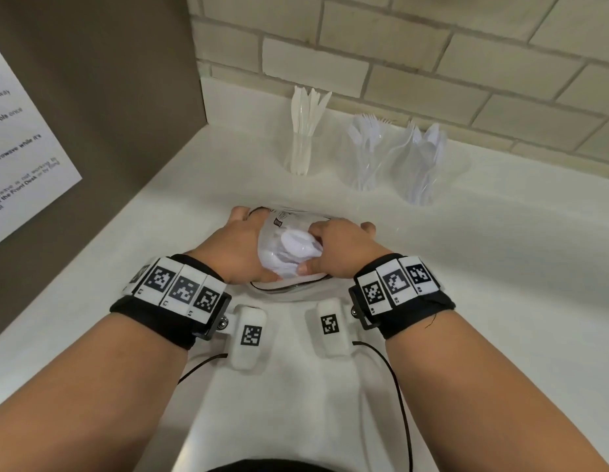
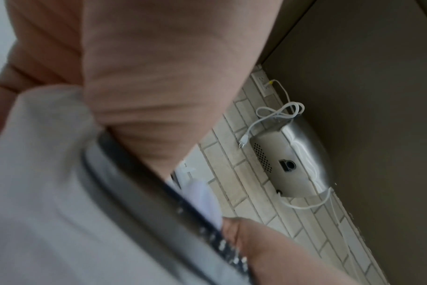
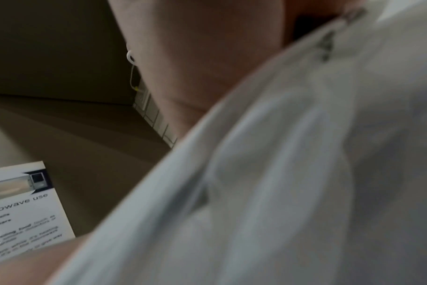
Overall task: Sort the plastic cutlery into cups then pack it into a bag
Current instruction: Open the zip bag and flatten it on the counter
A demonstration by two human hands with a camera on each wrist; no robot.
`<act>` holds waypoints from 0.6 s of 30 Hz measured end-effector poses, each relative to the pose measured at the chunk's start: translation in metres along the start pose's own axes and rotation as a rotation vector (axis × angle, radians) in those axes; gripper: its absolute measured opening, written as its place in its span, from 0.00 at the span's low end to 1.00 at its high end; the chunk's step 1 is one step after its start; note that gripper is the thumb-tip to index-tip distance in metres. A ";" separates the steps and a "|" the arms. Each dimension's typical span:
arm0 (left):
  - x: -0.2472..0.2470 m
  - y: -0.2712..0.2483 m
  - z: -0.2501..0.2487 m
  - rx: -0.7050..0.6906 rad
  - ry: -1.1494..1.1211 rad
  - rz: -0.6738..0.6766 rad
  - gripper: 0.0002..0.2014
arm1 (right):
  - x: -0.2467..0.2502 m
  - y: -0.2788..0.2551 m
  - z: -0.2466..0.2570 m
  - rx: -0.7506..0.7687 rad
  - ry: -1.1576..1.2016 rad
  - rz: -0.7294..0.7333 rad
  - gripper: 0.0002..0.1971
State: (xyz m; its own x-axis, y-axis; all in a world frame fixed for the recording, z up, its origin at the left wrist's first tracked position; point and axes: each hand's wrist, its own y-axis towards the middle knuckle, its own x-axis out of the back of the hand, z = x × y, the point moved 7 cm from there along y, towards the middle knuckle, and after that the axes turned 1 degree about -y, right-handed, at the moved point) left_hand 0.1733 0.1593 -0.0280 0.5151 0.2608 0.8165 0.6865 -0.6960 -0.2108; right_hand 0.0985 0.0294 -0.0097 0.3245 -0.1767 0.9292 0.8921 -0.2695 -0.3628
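We hold the bag [image 1: 289, 247] on the counter [image 1: 466, 267] with both hands. Our left hand [image 1: 240, 248] wraps its fingers round the bag's left side, and our right hand [image 1: 340, 248] pinches its right side. White cutlery sits inside. Behind the bag stand three clear cups: knives [image 1: 305, 131], forks [image 1: 366, 148] and spoons [image 1: 424, 158].
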 end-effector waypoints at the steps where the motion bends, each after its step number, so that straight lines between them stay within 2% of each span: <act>1: 0.003 0.000 0.002 0.008 0.000 -0.004 0.53 | 0.001 -0.001 -0.001 0.003 -0.002 -0.003 0.19; 3: 0.010 0.000 0.006 0.026 -0.019 -0.020 0.53 | 0.000 -0.003 -0.001 0.024 -0.014 -0.013 0.17; 7: 0.009 -0.001 0.001 0.017 -0.075 -0.013 0.55 | -0.009 -0.002 0.006 0.055 0.034 0.018 0.28; 9: 0.007 -0.002 0.000 0.018 -0.099 -0.022 0.56 | -0.009 -0.001 0.009 0.053 0.037 -0.004 0.23; 12: 0.011 -0.004 0.005 0.034 -0.137 -0.056 0.50 | -0.002 -0.001 0.009 0.059 0.061 -0.073 0.15; 18: 0.013 -0.005 0.006 0.058 -0.117 -0.084 0.42 | -0.009 -0.002 0.012 0.103 0.054 -0.020 0.27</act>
State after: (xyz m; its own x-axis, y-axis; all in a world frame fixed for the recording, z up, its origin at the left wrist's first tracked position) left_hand 0.1800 0.1706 -0.0195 0.5089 0.3951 0.7648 0.7561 -0.6298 -0.1778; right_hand 0.0976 0.0429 -0.0164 0.2912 -0.2242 0.9300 0.9266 -0.1756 -0.3324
